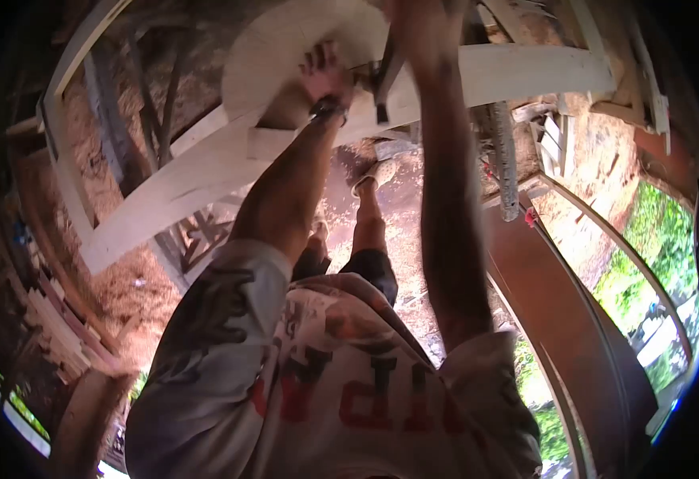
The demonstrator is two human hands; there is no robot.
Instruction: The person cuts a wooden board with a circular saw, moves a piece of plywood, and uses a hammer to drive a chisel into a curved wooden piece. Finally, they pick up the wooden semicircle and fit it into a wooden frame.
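My left hand (327, 78) lies on a pale, rounded wooden board (257, 48), palm down with its fingers spread, a dark band around the wrist. Up at the top edge, my right hand (427, 24) is smeared by motion, and its fingers are hidden. Just below and left of it, a dark, narrow tool-like piece (383, 92) overlaps the wood; I cannot tell whether the right hand holds it. Beneath both hands runs a long, curved, pale plank (158, 195), reaching from the lower left to the upper right.
Wooden posts and offcuts (54, 323) crowd the left side. A broad brown board (561, 311) leans at the right, near a rough upright post (503, 160). Shavings cover the ground (381, 231) around my feet. Greenery (645, 247) shows outside.
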